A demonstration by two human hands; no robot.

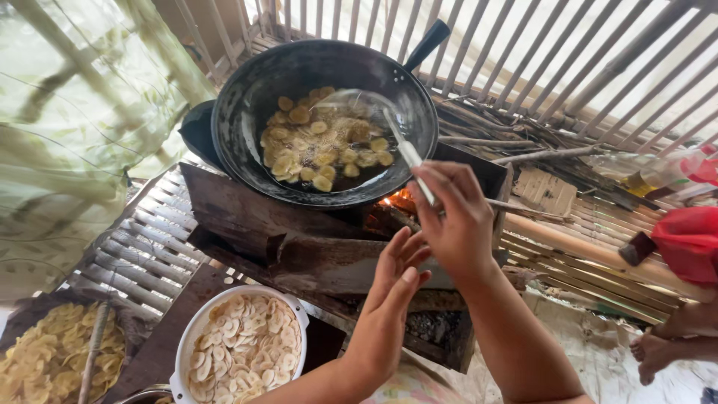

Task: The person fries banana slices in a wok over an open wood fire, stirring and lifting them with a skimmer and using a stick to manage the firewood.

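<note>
The skimmer (374, 123) is held by the right hand (452, 224), with the fingers (441, 191) pinched together around the thin pale handle near its upper end. The mesh head sits down in the black wok (247, 112), right among the yellow fruit slices (321, 146) frying in the oil. It looks like a light tool, wire and mesh, so not much grip is probably needed, but the handle is narrow and could turn greasy and slippery. Being held far back from the head seems sensible, since flames (396, 200) can be seen under the wok at the front of the wood-fired stove (299, 247).

The left hand (393, 299) is kept open just below the right one, fingers stretched out and apart, nothing gripped.

The slices themselves would likely be fragile and hot once crisp, better lifted from below in the mesh than squeezed. The wok looks heavy and full of oil, and its dark handle (428, 41) sticks out at the far side, well away from both hands.

A white bowl (295, 307) of raw pale slices is parked lower left, next to a flat tray (56, 352) piled with more yellow slices. A person's bare feet (658, 352) and red cloth (688, 239) can be seen at the right edge.
</note>
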